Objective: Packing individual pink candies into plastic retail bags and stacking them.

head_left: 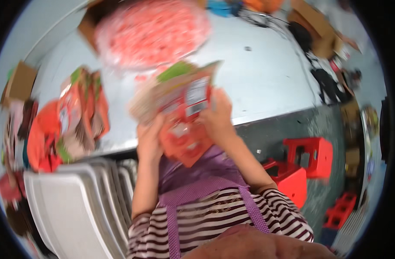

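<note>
In front of my body, above the table's near edge, I hold a red and green printed packaging pouch [180,129], blurred by motion. A pale label with dark print is on its face. My left hand [150,137] grips its left side, and my right hand [217,116] grips the right side. Whether it is one pouch or a few layered together, I cannot tell. Beyond it on the table lies a large clear plastic bag of small pink-red pieces [154,32], with a few pieces beside it. Similar orange-red pouches [83,112] are bunched at the table's left.
The pale table [266,77] spans the far side. Grey trays [61,211] stand stacked at the lower left. Red plastic stools [309,155] are on the dark floor to the right. Cardboard boxes [311,21] and black cables line the far right; another person's hand shows there.
</note>
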`<state>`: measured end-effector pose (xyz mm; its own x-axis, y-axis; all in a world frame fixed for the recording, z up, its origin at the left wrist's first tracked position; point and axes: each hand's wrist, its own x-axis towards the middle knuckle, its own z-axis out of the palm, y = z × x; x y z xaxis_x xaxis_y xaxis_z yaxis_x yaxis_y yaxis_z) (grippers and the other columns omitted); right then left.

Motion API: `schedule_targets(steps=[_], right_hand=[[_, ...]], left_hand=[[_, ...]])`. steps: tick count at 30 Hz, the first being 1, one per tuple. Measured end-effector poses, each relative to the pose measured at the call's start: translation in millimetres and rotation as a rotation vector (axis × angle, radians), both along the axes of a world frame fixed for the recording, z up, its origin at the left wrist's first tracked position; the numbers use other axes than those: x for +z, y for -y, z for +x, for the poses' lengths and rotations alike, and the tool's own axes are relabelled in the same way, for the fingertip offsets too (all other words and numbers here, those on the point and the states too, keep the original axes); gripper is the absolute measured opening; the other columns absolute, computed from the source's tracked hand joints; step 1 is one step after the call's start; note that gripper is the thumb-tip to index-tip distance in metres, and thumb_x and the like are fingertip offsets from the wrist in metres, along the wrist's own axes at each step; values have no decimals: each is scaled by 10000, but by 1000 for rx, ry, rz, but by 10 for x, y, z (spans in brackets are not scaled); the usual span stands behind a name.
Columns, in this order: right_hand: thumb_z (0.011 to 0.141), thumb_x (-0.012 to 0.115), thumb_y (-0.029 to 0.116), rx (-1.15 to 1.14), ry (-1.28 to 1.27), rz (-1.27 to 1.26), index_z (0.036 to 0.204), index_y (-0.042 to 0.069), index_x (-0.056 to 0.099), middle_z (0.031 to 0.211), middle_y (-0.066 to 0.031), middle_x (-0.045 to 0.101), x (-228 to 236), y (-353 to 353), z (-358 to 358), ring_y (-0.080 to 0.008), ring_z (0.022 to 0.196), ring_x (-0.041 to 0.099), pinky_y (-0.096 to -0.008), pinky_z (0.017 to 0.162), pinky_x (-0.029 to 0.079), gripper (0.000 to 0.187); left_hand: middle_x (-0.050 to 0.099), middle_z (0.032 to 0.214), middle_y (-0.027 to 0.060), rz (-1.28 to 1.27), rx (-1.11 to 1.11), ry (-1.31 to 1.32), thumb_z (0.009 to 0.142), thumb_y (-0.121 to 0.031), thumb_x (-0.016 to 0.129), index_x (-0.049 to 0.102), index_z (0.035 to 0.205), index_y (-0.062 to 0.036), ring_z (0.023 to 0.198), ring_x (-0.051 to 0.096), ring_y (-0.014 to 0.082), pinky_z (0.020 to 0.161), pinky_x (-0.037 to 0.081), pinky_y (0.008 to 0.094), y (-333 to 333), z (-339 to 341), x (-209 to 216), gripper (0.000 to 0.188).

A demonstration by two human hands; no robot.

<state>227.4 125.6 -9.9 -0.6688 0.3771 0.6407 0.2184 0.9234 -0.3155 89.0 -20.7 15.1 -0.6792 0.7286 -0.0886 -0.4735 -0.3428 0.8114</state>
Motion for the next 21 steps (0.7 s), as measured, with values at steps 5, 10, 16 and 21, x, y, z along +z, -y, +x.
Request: schedule_targets(steps=[5, 10, 16, 21], right_hand=[[776, 555, 250, 316, -20, -7, 857, 95, 547, 983, -152, 589, -18, 213, 141, -334, 912, 560, -463, 874, 373, 174], [821, 553, 230, 338, 313, -385, 851, 77, 554, 840, -122, 568, 21, 452, 510, -309, 839, 537, -428, 754, 423, 156], [759, 557, 155, 122, 134, -464, 815, 101, 607, 818, -86, 588, -474, 372, 1132, -302, 789, 541, -415, 723, 436, 92], [880, 512, 85, -267, 48, -325, 933, 39, 612, 897, -131, 604, -50, -368, 1191, -306, 878, 556, -366, 766, 446, 122]], left_hand=[[599, 1004, 139, 28, 81, 27, 882, -207, 595, 478, 1102, 15, 857, 621, 227, 747, 527, 372, 139, -276, -186, 334], [479, 1290, 135, 54, 0, 222, 860, -364, 596, 388, 1300, -6, 1175, 463, 282, 975, 396, 461, 381, -478, -200, 605], [456, 1310, 96, -55, 369, -25, 866, -374, 591, 395, 1314, -58, 1182, 461, 245, 982, 404, 452, 889, -1060, -431, 583], [562, 1153, 129, -207, 478, -157, 902, -291, 567, 484, 1182, 7, 988, 591, 206, 810, 510, 360, 1091, -935, -54, 417]])
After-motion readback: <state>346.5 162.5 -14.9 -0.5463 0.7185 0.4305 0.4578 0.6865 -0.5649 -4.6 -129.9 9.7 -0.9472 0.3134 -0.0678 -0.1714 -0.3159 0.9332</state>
